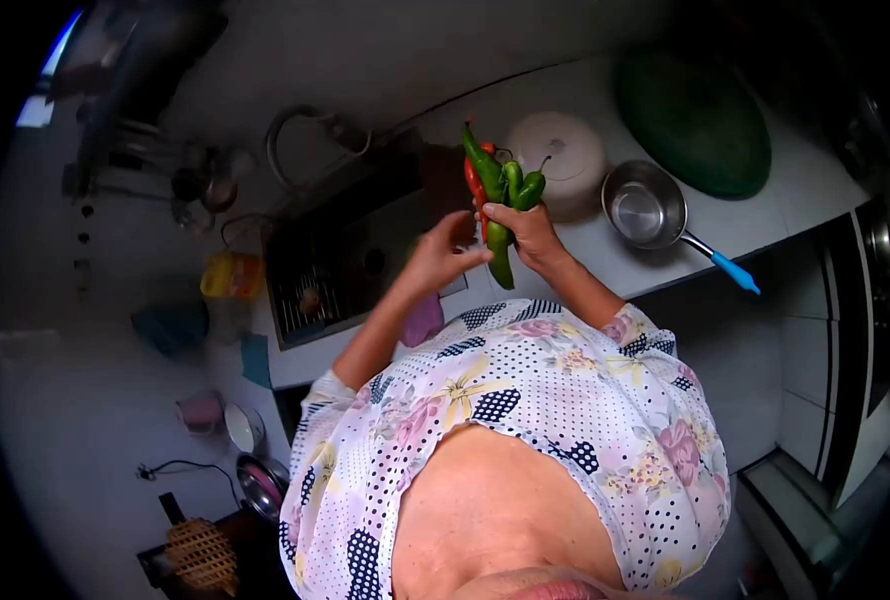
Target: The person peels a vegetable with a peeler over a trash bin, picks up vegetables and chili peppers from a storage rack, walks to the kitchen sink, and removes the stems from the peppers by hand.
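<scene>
My right hand (532, 238) grips a bunch of long chili peppers (503, 192), several green and some red, held upright above the counter's front edge. The thumb presses across the front of the green ones, and one green pepper tip hangs below the hand. A red pepper (473, 180) shows on the bunch's left side. Beside it, my left hand (445, 258) has its fingers curved and apart, with the thumb pointing toward the peppers. I see nothing held in it, and its fingertips are partly hidden.
Behind the left hand is a dark sink (350, 255) with a curved faucet (283, 130). A round pale lid or container (563, 150), a saucepan (645, 205) with a blue-tipped handle and a green round board (695, 120) stand on the counter (585, 262). A yellow bottle (233, 275) stands left.
</scene>
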### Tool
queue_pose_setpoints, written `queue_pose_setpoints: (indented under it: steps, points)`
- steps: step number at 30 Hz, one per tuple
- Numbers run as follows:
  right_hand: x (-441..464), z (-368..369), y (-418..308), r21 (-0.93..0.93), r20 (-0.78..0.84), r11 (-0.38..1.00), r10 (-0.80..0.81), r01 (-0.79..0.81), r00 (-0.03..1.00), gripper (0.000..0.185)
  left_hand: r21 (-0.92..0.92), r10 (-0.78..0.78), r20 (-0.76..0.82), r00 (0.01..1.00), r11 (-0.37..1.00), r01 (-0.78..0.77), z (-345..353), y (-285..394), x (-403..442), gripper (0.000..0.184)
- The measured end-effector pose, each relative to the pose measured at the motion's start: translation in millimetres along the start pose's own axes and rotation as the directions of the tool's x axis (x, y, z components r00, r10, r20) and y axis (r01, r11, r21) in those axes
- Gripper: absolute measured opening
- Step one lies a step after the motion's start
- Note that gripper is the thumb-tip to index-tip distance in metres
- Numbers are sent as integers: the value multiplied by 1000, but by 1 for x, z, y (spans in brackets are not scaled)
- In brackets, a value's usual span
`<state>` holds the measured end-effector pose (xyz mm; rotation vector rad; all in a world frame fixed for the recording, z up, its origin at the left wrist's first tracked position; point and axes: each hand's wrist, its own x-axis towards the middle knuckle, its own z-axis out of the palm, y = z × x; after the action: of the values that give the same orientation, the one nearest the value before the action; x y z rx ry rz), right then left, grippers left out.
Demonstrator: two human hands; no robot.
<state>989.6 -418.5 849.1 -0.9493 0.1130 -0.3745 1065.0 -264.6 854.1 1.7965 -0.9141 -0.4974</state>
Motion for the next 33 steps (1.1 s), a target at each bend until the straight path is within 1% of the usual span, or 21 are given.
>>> queue_pose_setpoints:
  steps: [2,4,5,6,7,9,10,13,14,17,20,23,26,29,30,33]
  points:
    - [0,0,11,-26,21,999,29,-29,999,28,-202,6,-71,997,979,-21,28,-27,-9,64]
    - [5,-6,18,-73,15,995,64,-63,998,26,-202,-72,-87,994,978,53,36,-33,-12,61]
    - [5,-10,22,-41,0,995,86,-86,996,25,-209,-113,-91,989,974,92,40,-37,-15,59]
    - [5,-11,23,-9,-17,994,108,-108,994,24,-180,-120,-93,988,978,102,37,-25,-20,51]
    - [5,-6,12,26,-33,991,130,-129,991,24,-137,-144,-66,987,981,134,31,-7,-22,49]
    - [4,-19,20,35,-57,985,168,-166,984,26,-54,-186,1,983,981,186,30,-10,-23,45]
    - [3,-25,24,26,-60,984,175,-174,983,29,-80,-133,-31,991,988,130,35,-21,-25,41]
    - [-3,-41,30,-5,-87,986,167,-168,982,33,41,-145,-16,989,988,146,38,-23,-26,43]
    - [-8,-33,15,-12,-95,985,167,-169,981,33,50,-191,18,981,980,190,32,0,-28,44]
    - [-18,-50,18,0,-191,985,171,-174,967,26,-26,-189,106,976,981,192,44,-8,-22,43]
    - [-32,-73,23,-60,-292,989,114,-137,950,26,-67,-182,170,969,978,195,73,-45,-14,43]
    - [-43,-103,19,-239,-374,939,147,-249,916,26,-70,-159,191,969,982,175,96,-62,-6,40]
    - [-48,-126,12,-264,-408,877,275,-401,871,28,-125,-211,187,959,964,236,109,-75,-2,39]
    - [-44,-162,18,-403,-457,784,273,-471,846,28,-249,-281,101,954,922,298,102,-85,-5,39]
    - [-42,-168,17,-488,-431,746,246,-453,868,31,-216,-345,102,933,908,359,98,-91,-5,38]
    - [-35,-193,22,-771,-394,517,70,-371,916,35,-478,-348,111,931,803,357,93,-122,-7,34]
